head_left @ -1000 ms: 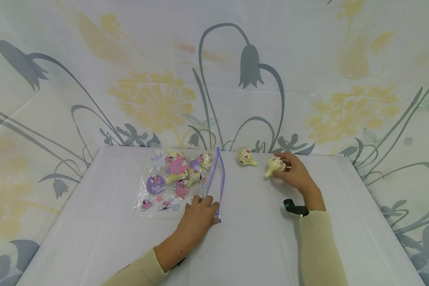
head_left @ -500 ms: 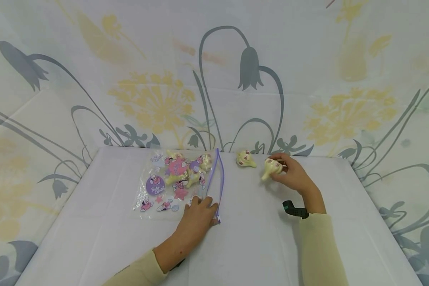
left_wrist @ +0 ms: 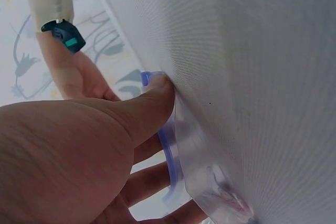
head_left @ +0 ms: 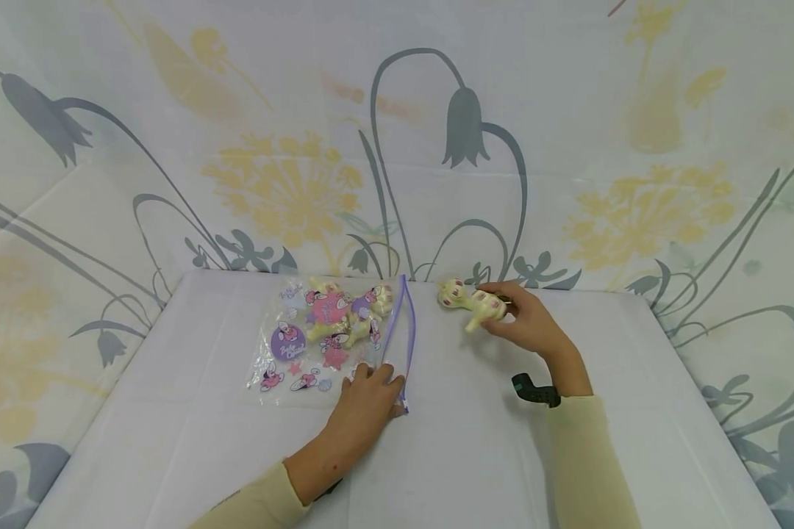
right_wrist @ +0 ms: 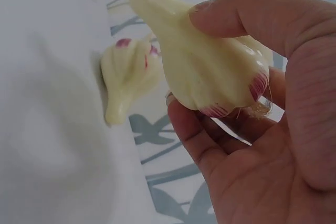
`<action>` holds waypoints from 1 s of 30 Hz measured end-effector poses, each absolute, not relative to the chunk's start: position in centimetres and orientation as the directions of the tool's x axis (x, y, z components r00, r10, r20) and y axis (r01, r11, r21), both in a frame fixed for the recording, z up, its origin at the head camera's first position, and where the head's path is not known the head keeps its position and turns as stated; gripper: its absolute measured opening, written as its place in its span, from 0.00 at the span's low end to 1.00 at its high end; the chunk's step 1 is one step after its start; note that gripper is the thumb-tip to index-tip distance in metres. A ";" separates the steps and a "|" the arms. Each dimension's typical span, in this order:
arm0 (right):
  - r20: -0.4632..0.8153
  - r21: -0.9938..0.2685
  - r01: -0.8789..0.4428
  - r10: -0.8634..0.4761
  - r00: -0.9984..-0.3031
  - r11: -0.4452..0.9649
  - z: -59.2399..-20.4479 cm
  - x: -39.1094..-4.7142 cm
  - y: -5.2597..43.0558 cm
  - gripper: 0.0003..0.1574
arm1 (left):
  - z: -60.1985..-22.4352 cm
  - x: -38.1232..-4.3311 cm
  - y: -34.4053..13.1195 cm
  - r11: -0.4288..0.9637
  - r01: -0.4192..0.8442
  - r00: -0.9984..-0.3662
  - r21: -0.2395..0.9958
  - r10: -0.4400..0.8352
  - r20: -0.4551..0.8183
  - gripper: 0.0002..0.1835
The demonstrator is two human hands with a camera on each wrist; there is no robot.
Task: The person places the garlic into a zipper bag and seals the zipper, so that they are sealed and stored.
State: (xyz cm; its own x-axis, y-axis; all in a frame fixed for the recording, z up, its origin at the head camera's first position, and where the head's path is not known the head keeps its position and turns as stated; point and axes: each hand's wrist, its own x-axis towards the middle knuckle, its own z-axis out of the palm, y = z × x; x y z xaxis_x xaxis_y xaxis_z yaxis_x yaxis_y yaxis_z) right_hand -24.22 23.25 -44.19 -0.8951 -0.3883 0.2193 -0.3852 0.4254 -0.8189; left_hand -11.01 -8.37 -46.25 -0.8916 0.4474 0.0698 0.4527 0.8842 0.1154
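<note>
My right hand (head_left: 529, 323) pinches a pale garlic bulb (head_left: 486, 308) between thumb and fingers, its stem pointing away from the palm in the right wrist view. The held bulb (right_wrist: 210, 66) has purple streaks and a tuft of root fibres at its base. A second garlic bulb (head_left: 453, 292) lies on the table just to its left. My left hand (head_left: 364, 404) grips the lower corner of a clear printed zip bag (head_left: 288, 342), at its purple zip edge. In the left wrist view the thumb is on the zip's end (left_wrist: 146, 78). More pale bulbs show inside the bag, partly hidden by the prints.
A white cloth covers the table (head_left: 450, 455). Behind it and at both sides hangs a flower-printed fabric (head_left: 410, 191), close to the bag and the lying bulb. A black wrist camera (head_left: 536, 389) sits on the right wrist.
My right hand has carried its garlic bulb leftward, close to the lying bulb. The left hand and the bag have stayed in place.
</note>
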 end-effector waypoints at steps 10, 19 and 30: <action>0.244 -0.783 -0.438 -0.430 -0.869 0.441 -45.1 -24.5 21.0 0.37 | -46.4 -11.0 -8.4 0.882 0.458 -0.888 0.114 0.449 0.098 0.25; 0.220 -0.784 -0.441 -0.468 -0.856 0.437 -45.6 -24.4 18.6 0.36 | -46.3 -11.0 -8.4 0.883 0.453 -0.891 0.126 0.445 0.087 0.26; 0.238 -0.744 -0.483 -0.492 -0.837 0.461 -46.6 -24.0 16.1 0.36 | -46.5 -11.0 -8.4 0.885 0.450 -0.893 0.117 0.443 0.082 0.26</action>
State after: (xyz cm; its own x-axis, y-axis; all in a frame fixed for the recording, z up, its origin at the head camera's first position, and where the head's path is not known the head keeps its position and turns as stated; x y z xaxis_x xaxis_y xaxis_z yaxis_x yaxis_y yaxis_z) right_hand -23.95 16.10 -46.62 -0.8371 -0.4925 0.2383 -0.4833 0.4614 -0.7440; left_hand -11.04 -8.41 -46.54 -0.8927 0.4431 0.0822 0.4502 0.8853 0.1169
